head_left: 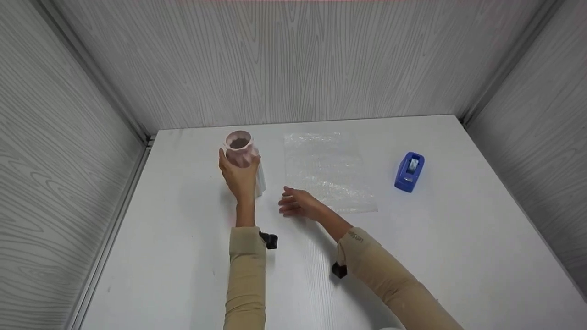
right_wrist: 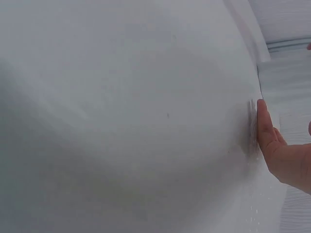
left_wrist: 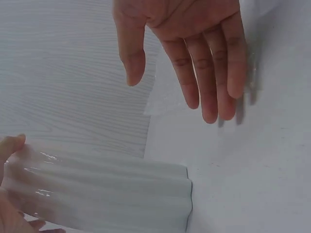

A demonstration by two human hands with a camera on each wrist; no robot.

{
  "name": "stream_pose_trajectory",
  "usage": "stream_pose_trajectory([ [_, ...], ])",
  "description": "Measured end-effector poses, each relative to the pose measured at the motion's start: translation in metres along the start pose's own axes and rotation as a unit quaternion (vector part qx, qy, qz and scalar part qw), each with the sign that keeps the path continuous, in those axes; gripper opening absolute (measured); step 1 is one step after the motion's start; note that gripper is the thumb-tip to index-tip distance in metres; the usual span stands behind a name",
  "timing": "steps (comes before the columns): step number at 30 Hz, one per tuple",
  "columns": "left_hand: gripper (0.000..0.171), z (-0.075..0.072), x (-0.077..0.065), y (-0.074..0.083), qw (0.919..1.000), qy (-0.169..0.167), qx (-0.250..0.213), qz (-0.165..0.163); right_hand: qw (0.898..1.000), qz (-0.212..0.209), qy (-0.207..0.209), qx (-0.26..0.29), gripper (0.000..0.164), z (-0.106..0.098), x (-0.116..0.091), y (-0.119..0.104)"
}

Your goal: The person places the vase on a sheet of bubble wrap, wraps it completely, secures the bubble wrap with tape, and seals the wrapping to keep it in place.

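A fluted vase [head_left: 240, 158], pink at its flared mouth and pale whitish lower down, is at the left of the table in the head view. My left hand [head_left: 240, 179] grips it below the rim, thumb and fingers on either side. In the left wrist view the vase [left_wrist: 121, 194] shows its ribbed side and wavy lower edge. My right hand [head_left: 299, 204] is held apart from the vase, near the lower left edge of a clear bubble wrap sheet [head_left: 323, 167]. The right hand [left_wrist: 204, 48] shows extended fingers and nothing in its grasp.
To the right of the bubble wrap lies a blue tape dispenser [head_left: 409, 172]. The white table [head_left: 467, 229] is bounded by grey wood-grain panels [head_left: 293, 59] at the back and both sides. A small black camera is worn at each sleeve cuff.
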State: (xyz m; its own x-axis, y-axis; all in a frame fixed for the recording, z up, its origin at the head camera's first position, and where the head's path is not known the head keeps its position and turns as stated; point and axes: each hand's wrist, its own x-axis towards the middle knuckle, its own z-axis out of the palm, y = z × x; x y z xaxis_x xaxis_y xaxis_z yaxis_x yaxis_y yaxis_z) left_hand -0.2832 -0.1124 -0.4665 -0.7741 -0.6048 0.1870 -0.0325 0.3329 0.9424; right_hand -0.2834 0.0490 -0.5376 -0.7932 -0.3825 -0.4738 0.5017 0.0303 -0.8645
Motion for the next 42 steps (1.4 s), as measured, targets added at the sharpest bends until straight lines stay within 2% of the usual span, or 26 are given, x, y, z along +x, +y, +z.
stream_pose_trajectory([
  [3, 0.093, 0.000, 0.001, -0.002, 0.9999, -0.001, 0.010, -0.009, 0.999, 0.009, -0.013, 0.036, 0.052, 0.003, 0.001, 0.004],
  [7, 0.087, -0.001, 0.001, -0.001, 0.9997, 0.022, 0.008, -0.008, 0.996, 0.011, -0.035, 0.086, 0.053, 0.004, 0.000, 0.003],
  [10, 0.085, -0.001, 0.000, 0.001, 0.9994, 0.033, 0.001, -0.013, 0.991, 0.015, -0.045, 0.129, 0.054, 0.005, -0.001, 0.002],
  [13, 0.085, -0.002, -0.004, 0.004, 0.9992, 0.031, -0.003, -0.024, 0.984, 0.021, -0.048, 0.172, 0.055, 0.005, -0.002, 0.001],
  [16, 0.086, -0.003, -0.010, 0.010, 0.9990, 0.030, -0.014, -0.030, 0.973, 0.031, -0.047, 0.224, 0.059, 0.005, -0.003, 0.001],
  [19, 0.087, -0.004, -0.019, 0.020, 0.9983, 0.032, -0.039, -0.028, 0.957, 0.038, -0.042, 0.284, 0.064, 0.003, -0.004, 0.000],
  [23, 0.088, -0.003, -0.032, 0.036, 0.9955, 0.030, -0.089, -0.008, 0.932, 0.012, -0.046, 0.360, 0.068, -0.004, -0.004, -0.003],
  [27, 0.088, 0.003, -0.042, 0.046, 0.9870, 0.017, -0.159, -0.005, 0.905, -0.043, -0.054, 0.420, 0.063, -0.012, -0.006, -0.008],
  [31, 0.085, 0.011, -0.049, 0.047, 0.9731, 0.005, -0.229, -0.028, 0.881, -0.077, -0.049, 0.464, 0.055, -0.020, -0.008, -0.011],
  [33, 0.084, 0.016, -0.051, 0.046, 0.9681, -0.002, -0.247, -0.040, 0.872, -0.086, -0.040, 0.481, 0.050, -0.025, -0.009, -0.011],
  [37, 0.085, 0.024, -0.056, 0.040, 0.9626, -0.032, -0.263, -0.054, 0.865, -0.093, -0.010, 0.494, 0.042, -0.036, -0.014, -0.008],
  [42, 0.083, 0.035, -0.063, 0.032, 0.9493, -0.095, -0.296, -0.050, 0.871, -0.092, 0.036, 0.482, 0.044, -0.059, -0.025, -0.009],
])
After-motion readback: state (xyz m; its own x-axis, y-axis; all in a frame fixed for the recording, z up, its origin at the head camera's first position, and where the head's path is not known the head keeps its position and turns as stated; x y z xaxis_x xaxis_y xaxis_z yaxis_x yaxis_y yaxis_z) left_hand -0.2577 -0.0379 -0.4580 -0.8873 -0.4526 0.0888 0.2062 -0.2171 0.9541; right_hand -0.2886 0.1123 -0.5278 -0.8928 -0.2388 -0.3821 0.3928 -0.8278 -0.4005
